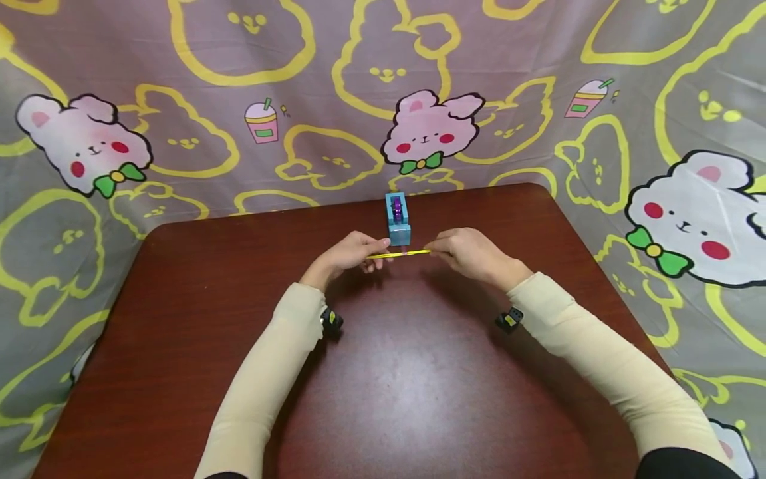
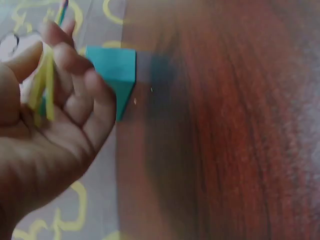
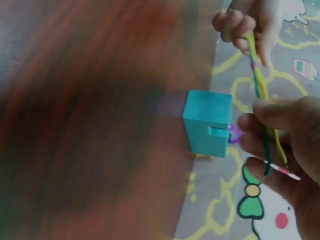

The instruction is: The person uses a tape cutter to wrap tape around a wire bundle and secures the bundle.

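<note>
Both hands hold a bundle of thin yellow and green strands point(image 1: 419, 252) stretched level between them. My left hand point(image 1: 350, 251) pinches one end between thumb and fingers; in the left wrist view yellow ends point(image 2: 49, 87) lie across its palm. My right hand point(image 1: 473, 253) pinches the other end, and loose green and yellow tails point(image 3: 279, 145) hang past its fingers in the right wrist view. A small purple band point(image 3: 255, 65) crosses the bundle between the hands. Just behind the bundle stands a light-blue tape dispenser point(image 1: 399, 235) with a purple tape roll point(image 1: 397, 207).
The dispenser sits near the back edge of a dark red-brown wooden table point(image 1: 209, 319). A patterned cloth curtain point(image 1: 335, 80) with yellow outlines and rabbit faces hangs behind and to the right of the table.
</note>
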`<state>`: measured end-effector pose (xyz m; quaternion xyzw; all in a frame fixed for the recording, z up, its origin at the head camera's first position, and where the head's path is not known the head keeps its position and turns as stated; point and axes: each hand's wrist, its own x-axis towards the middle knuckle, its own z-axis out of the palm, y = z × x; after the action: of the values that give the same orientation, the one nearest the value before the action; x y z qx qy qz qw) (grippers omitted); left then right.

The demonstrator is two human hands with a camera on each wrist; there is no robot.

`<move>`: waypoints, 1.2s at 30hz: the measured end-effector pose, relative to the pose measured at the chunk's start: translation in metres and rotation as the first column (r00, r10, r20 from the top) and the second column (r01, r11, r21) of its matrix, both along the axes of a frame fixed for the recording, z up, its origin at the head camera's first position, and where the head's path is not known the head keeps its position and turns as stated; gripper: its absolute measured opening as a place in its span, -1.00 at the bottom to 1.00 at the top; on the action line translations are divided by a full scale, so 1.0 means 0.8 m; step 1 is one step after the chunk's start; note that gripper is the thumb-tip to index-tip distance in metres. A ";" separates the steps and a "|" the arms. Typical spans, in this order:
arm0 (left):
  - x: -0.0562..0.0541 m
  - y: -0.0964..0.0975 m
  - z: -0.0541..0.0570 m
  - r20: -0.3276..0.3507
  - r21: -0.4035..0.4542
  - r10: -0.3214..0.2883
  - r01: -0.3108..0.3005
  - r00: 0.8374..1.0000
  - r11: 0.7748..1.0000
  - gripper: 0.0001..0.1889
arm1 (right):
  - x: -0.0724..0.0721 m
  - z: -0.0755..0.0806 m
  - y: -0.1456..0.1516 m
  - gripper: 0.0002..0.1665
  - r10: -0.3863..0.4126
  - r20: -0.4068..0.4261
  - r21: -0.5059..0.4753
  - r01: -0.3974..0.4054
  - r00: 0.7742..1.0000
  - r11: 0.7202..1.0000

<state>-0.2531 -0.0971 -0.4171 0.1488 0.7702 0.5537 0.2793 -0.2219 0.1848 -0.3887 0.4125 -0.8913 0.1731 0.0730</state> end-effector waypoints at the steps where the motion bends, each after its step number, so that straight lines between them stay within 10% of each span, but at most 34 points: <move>1: -0.003 -0.002 -0.002 0.046 0.031 -0.009 0.007 0.999 0.999 -0.45 | 0.002 -0.003 0.000 -0.81 0.005 -0.032 -0.013 -0.005 0.999 1.000; 5: -0.010 -0.005 -0.005 0.173 0.097 -0.040 0.023 0.984 0.995 -0.46 | 0.006 -0.014 0.001 -0.77 0.025 -0.177 -0.050 -0.035 0.984 0.998; 12: -0.012 -0.004 -0.003 0.175 0.064 -0.062 0.052 0.983 0.997 -0.59 | 0.009 -0.024 0.002 -0.68 0.040 -0.277 -0.034 -0.051 0.960 0.998; 17: -0.009 -0.001 -0.001 0.142 0.056 -0.051 0.043 0.989 0.997 -0.62 | 0.006 -0.019 0.004 -0.72 0.015 -0.009 -0.123 -0.016 1.000 0.992; 21: -0.007 -0.001 0.002 0.092 0.023 -0.023 0.020 0.996 1.000 -0.64 | -0.004 -0.010 0.007 -0.75 -0.006 0.315 -0.230 0.083 0.949 0.970; 27: -0.004 -0.002 0.007 -0.044 -0.013 0.031 -0.032 0.999 0.999 -0.68 | -0.028 0.004 0.012 -0.76 0.046 0.684 -0.295 0.218 0.728 0.930; 36: 0.005 0.001 0.006 -0.251 -0.002 0.107 -0.111 0.962 0.994 -0.77 | -0.066 -0.024 0.021 -0.39 0.265 0.939 -0.338 0.433 0.221 0.835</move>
<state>-0.2491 -0.0962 -0.4123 0.1727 0.8106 0.5390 0.1500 -0.2750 0.2018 -0.4076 0.1212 -0.6705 0.6288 -0.3746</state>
